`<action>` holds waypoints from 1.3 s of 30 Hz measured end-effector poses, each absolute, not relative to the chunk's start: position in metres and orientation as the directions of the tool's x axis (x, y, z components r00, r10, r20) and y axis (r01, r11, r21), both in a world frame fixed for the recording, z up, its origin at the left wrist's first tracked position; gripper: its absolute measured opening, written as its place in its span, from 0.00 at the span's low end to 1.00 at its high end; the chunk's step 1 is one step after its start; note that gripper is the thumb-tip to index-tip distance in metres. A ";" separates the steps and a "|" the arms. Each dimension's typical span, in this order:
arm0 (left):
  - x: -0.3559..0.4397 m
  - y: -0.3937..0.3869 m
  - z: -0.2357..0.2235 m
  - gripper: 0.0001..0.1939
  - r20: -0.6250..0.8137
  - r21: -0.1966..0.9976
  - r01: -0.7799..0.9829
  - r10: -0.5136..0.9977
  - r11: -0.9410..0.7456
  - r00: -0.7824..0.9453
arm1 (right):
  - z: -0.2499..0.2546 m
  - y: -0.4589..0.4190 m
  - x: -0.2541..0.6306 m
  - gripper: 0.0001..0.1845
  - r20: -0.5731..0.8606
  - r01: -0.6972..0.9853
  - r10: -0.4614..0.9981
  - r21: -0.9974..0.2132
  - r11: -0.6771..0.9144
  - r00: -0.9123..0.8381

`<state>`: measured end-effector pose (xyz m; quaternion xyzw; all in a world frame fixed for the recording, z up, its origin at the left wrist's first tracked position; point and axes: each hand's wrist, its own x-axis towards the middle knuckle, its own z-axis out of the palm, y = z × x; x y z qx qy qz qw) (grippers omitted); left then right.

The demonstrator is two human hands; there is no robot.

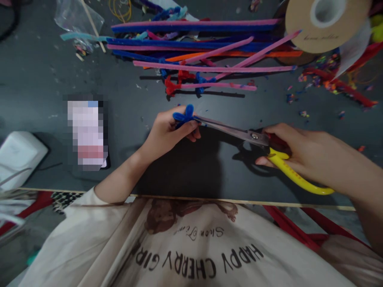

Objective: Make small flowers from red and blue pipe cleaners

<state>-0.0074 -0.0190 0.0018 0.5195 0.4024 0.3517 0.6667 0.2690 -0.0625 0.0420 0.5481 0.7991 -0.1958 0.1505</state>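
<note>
My left hand [169, 133] pinches a small blue pipe-cleaner shape [188, 113] with looped petals, held just above the dark tabletop. My right hand [302, 147] grips a pair of scissors [278, 161] by the yellow handles. The scissors' long metal blades reach left, and their tips touch or nearly touch the blue shape beside my left thumb. Whether a strand lies between the blades is too small to tell. Tiny blue bits lie around the blade tips.
Pink, blue and orange pipe cleaners [209, 68] lie across the back, with red and blue twisted pieces [172, 85] in front of them. A ribbon spool [295, 24] stands at back right among coloured clippings. A phone [89, 135] and a white box [20, 155] are on the left.
</note>
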 end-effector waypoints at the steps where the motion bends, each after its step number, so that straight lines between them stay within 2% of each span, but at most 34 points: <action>1: -0.008 -0.019 0.002 0.05 -0.173 0.977 -0.040 0.886 0.210 0.430 | 0.042 -0.063 0.270 0.48 -0.451 0.931 0.815 -0.150 0.332 -0.363; 11: -0.006 -0.018 0.004 0.05 -0.181 0.978 -0.019 0.886 0.209 0.427 | 0.041 -0.061 0.269 0.47 -0.397 0.915 0.825 -0.150 0.375 -0.403; 16: -0.007 -0.018 0.005 0.06 -0.230 0.972 0.035 0.906 0.233 0.355 | 0.048 -0.058 0.270 0.41 -0.339 0.932 0.874 -0.229 0.281 -0.347; 20: -0.008 -0.019 0.003 0.09 -0.189 0.982 0.076 0.947 0.175 0.258 | 0.051 -0.057 0.270 0.45 -0.352 0.959 0.896 -0.178 0.220 -0.270; 23: -0.008 -0.020 0.001 0.11 -0.184 0.982 0.019 0.947 0.185 0.265 | 0.049 -0.058 0.270 0.48 -0.368 0.961 0.892 -0.186 0.207 -0.264; 28: -0.010 -0.020 -0.001 0.17 -0.257 0.943 -0.104 0.890 0.316 0.376 | 0.042 -0.060 0.270 0.46 -0.364 0.934 0.868 -0.246 0.259 -0.337; 34: -0.012 -0.017 -0.002 0.12 -0.295 0.939 -0.068 0.892 0.336 0.342 | 0.042 -0.061 0.267 0.44 -0.203 0.908 0.895 -0.233 0.349 -0.396; 39: -0.010 -0.017 -0.006 0.11 -0.237 0.949 -0.127 0.917 0.290 0.322 | 0.043 -0.061 0.266 0.44 -0.256 0.916 0.889 -0.242 0.321 -0.379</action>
